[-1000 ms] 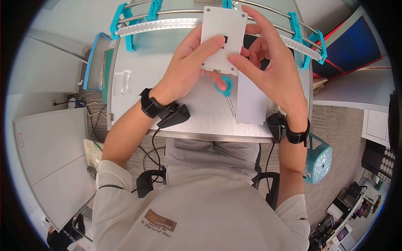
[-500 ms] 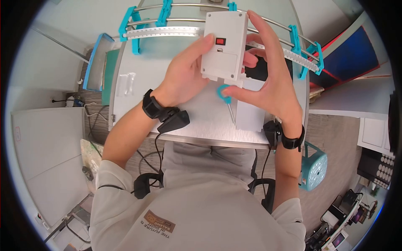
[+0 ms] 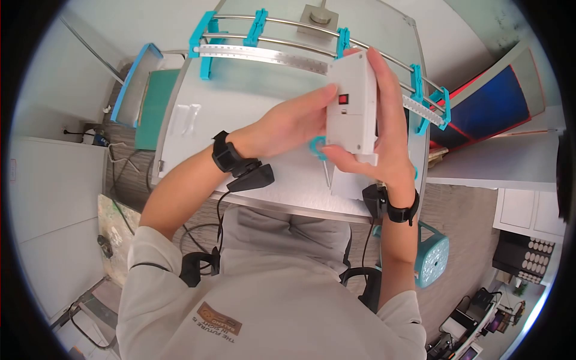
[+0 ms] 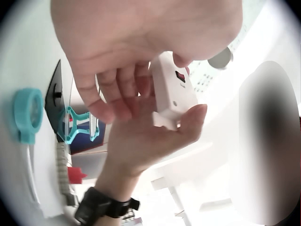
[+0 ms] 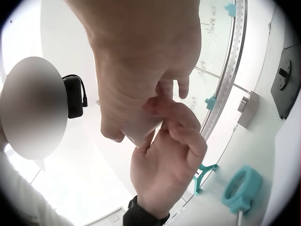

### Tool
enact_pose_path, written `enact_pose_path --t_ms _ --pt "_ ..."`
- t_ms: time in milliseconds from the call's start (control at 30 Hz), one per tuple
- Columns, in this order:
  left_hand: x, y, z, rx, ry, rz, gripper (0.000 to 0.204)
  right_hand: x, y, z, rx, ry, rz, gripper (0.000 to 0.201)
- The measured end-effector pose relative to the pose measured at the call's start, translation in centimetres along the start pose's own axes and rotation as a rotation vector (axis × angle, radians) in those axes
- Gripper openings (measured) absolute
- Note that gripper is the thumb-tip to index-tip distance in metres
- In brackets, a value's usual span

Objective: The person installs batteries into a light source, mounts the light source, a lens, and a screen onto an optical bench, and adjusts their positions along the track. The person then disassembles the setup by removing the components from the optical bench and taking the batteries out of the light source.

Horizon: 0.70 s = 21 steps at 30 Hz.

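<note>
A white box-shaped device (image 3: 354,123) with a red switch is held up above the table. My right hand (image 3: 390,132) grips it around its right side, thumb at the lower edge, fingers along the far side. My left hand (image 3: 288,123) pinches its left side, the thumb beside the switch; its other fingers are partly hidden behind the device. The left wrist view shows the device (image 4: 171,87) between both hands, tilted. In the right wrist view the device (image 5: 141,125) is mostly covered by the hands.
A teal-handled tool (image 3: 318,147) lies on the table (image 3: 240,180) below the hands. Behind them stands a rail with teal brackets (image 3: 256,27) and a ruler strip (image 3: 264,56). A metal block (image 3: 320,18) sits at the back, a clear plastic piece (image 3: 185,120) at the left.
The device and both hands have shifted right and downward in the head view. The left thumb has moved off the switch, which now shows red, and the device has turned slightly.
</note>
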<state>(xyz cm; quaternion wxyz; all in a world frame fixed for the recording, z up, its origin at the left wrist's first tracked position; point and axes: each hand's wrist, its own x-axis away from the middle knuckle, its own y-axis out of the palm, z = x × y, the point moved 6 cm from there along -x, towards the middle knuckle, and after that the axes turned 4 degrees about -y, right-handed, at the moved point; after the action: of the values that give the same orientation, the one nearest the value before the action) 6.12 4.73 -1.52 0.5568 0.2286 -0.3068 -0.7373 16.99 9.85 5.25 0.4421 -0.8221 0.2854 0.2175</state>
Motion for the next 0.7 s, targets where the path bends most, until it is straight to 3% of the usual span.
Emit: enact_pose_path --t_ms 67,133,167,233,333,367,700 --pt "0.1 -0.6 0.4 -0.018 0.044 0.054 0.056 0.0 -0.5 -0.3 -0.037 0.021 0.017 0.115" --pt "0.9 -2.0 3.2 -0.639 0.324 0.255 0.046 0.1 -1.3 -0.6 -0.016 0.105 0.049 0.111" --pt "0.9 -2.3 3.7 -0.637 0.327 0.257 0.046 0.1 -1.4 -1.3 0.012 0.116 0.03 0.108" --pt "2.2 -2.9 7.1 -0.553 0.66 0.429 0.04 0.1 -0.7 -2.2 0.026 0.136 -0.047 0.106" --pt "2.9 -3.9 9.6 -0.393 0.794 0.477 0.037 0.5 1.9 -3.0 0.086 0.201 -0.228 0.099" --pt "3.1 -4.6 9.9 -0.346 0.803 0.494 0.036 0.8 3.2 -2.9 0.127 0.241 -0.332 0.095" --pt "3.2 -6.5 10.7 -0.26 0.816 0.455 0.035 1.0 8.9 -2.1 0.4 0.029 -0.486 0.088"
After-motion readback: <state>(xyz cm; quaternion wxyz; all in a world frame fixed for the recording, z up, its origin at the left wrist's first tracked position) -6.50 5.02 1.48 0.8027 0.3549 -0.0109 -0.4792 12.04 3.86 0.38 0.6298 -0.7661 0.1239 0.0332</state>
